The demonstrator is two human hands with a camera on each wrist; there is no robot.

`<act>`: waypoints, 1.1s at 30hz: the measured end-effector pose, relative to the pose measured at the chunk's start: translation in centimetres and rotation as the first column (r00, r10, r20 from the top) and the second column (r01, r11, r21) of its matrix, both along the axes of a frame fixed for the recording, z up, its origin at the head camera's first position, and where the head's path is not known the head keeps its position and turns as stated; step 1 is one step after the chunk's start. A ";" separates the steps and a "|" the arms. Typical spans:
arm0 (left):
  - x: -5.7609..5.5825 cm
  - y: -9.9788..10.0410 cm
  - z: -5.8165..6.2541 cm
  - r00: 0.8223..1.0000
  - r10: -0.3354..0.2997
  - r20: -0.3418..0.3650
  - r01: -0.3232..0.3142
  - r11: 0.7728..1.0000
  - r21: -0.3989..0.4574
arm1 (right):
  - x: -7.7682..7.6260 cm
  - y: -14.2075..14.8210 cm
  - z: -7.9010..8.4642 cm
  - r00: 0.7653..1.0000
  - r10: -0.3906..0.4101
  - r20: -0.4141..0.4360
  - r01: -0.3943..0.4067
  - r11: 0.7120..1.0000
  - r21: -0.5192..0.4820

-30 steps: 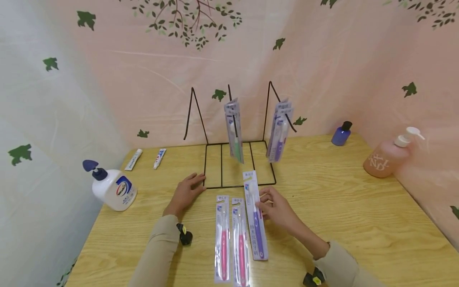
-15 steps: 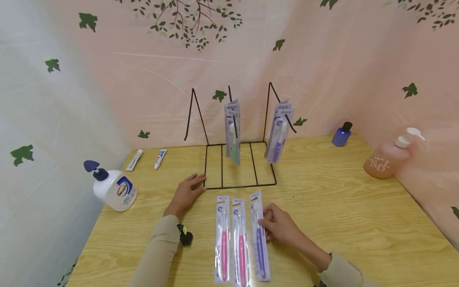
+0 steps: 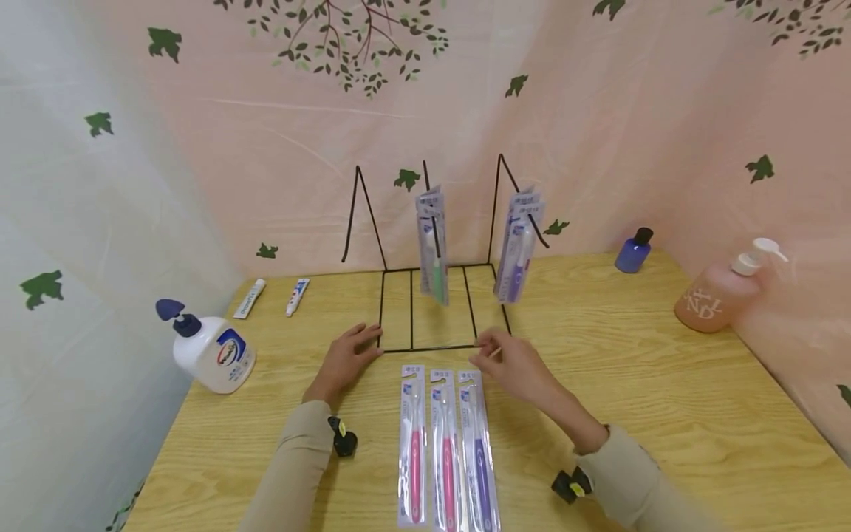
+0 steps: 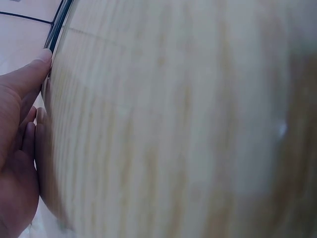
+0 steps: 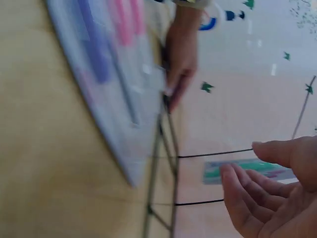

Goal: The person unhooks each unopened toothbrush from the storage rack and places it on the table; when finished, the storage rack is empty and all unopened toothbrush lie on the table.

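Observation:
My left hand (image 3: pixel 343 362) rests on the table, fingertips touching the left front corner of the black wire rack (image 3: pixel 428 348). In the left wrist view its thumb (image 4: pixel 29 72) lies along the rack's rod. My right hand (image 3: pixel 515 369) hovers near the rack's right front corner, holding nothing; the right wrist view shows its fingers bent loosely, thumb apart. Two packaged pink toothbrushes (image 3: pixel 415 458) and one packaged purple toothbrush (image 3: pixel 480 465) lie side by side before the rack. Packaged green toothbrushes (image 3: pixel 436 277) hang on the middle hook, packaged purple ones (image 3: pixel 517 258) on the right hook. The left hook (image 3: pixel 349 225) is bare.
A white pump bottle (image 3: pixel 213 358) and two small toothpaste tubes (image 3: pixel 250 298) stand or lie at left. To the right are a small blue bottle (image 3: pixel 632 253) and a peach pump bottle (image 3: pixel 714 295). A patterned cloth (image 3: pixel 299 133) hangs behind the table.
My right hand has drawn the purple toothbrush toward me, laid it beside the pink ones, let go and moved back up toward the rack. My left hand has stayed in place.

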State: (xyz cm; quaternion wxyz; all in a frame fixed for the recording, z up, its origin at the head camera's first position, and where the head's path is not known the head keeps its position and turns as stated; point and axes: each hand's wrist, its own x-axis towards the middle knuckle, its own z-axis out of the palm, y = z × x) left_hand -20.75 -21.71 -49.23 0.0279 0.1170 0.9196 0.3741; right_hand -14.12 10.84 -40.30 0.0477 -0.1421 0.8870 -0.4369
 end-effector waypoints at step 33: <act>-0.2 -0.1 -0.2 0.999 -0.017 -0.027 0.017 1.000 -0.013 | -6.4 -4.9 6.1 0.951 -0.073 -0.302 -0.096 0.856 -0.509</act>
